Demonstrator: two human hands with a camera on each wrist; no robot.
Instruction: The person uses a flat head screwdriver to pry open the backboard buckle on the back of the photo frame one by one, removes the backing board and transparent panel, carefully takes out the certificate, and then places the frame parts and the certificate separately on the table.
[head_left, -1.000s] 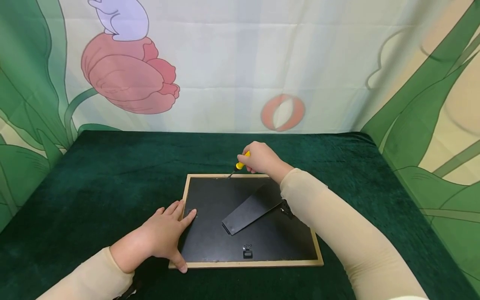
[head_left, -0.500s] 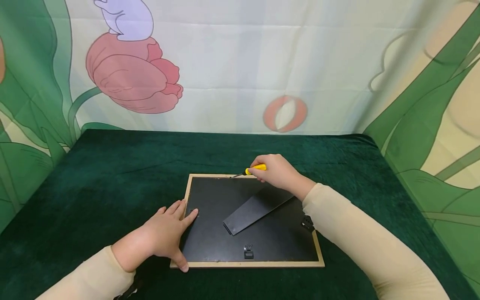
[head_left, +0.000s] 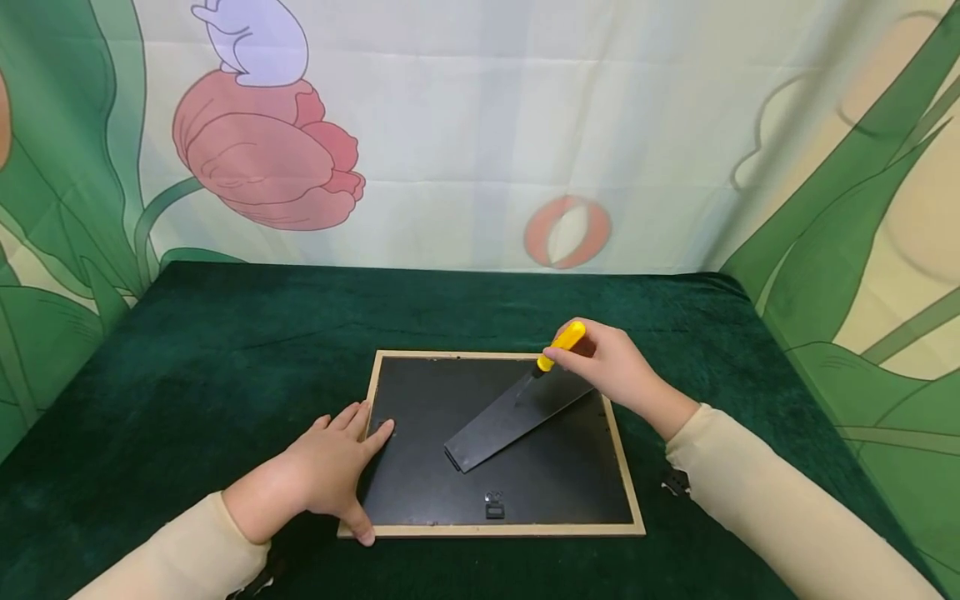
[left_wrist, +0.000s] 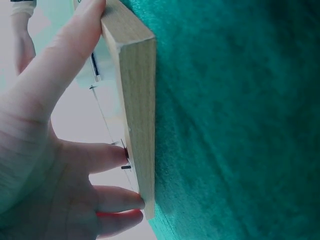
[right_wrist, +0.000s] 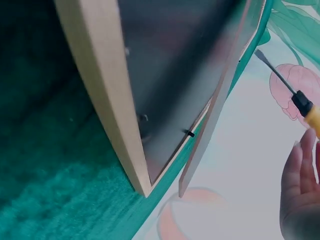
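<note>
Wooden picture frame (head_left: 491, 528) lies back-up in the middle of the green-clothed counter (head_left: 187, 350), the left hand (head_left: 330, 471) resting flat with straight fingers on its left edge while the right hand (head_left: 615, 367) grips a yellow-handled screwdriver (head_left: 558, 346) over the black stand flap (head_left: 517, 412).
</note>
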